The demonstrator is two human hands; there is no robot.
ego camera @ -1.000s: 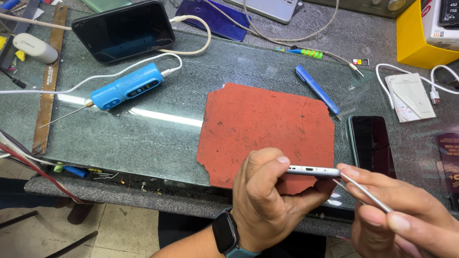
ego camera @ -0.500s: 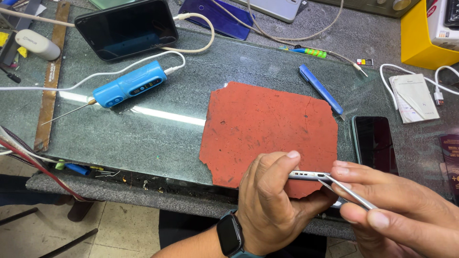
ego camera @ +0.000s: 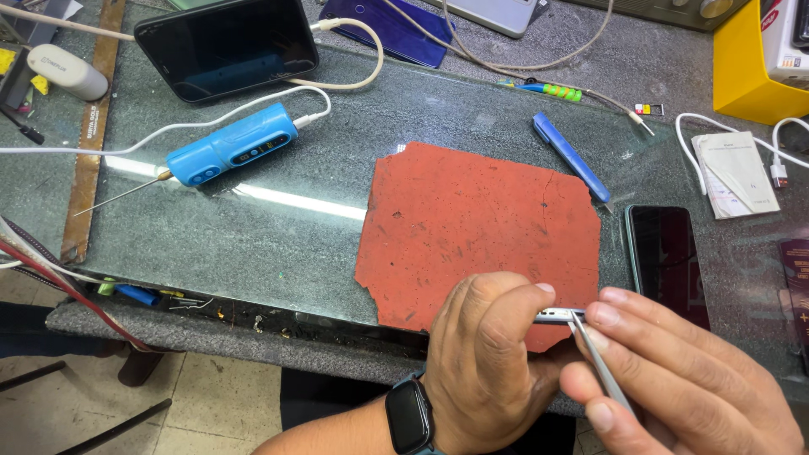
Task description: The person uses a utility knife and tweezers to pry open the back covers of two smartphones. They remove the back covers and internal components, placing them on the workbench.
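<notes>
At the bottom of the frame our left hand (ego camera: 484,354), a dark smartwatch (ego camera: 410,417) on its wrist, is pinching a slim silver phone (ego camera: 558,316) edge-on between thumb and fingers. Our right hand (ego camera: 683,379), lower right, is pinching thin metal tweezers (ego camera: 600,362), and their tip is touching the phone's visible edge. Both hands are hovering over the near edge of a worn red mat (ego camera: 472,223), which is lying on the glass-topped surface (ego camera: 253,244).

Just right of the mat a dark phone (ego camera: 666,257) is lying screen up. Beyond the mat's upper right corner a blue pen-like tool (ego camera: 571,158) is lying at a slant. Left of the mat, well apart from it, a blue corded tool (ego camera: 232,147) with a thin needle tip is resting on the glass.

Farther back, upper left, a black device (ego camera: 226,42) with a dark screen is standing propped up. A white card (ego camera: 737,173) with a white cable is lying at the right, and a yellow box (ego camera: 748,59) is sitting in the upper right corner.
</notes>
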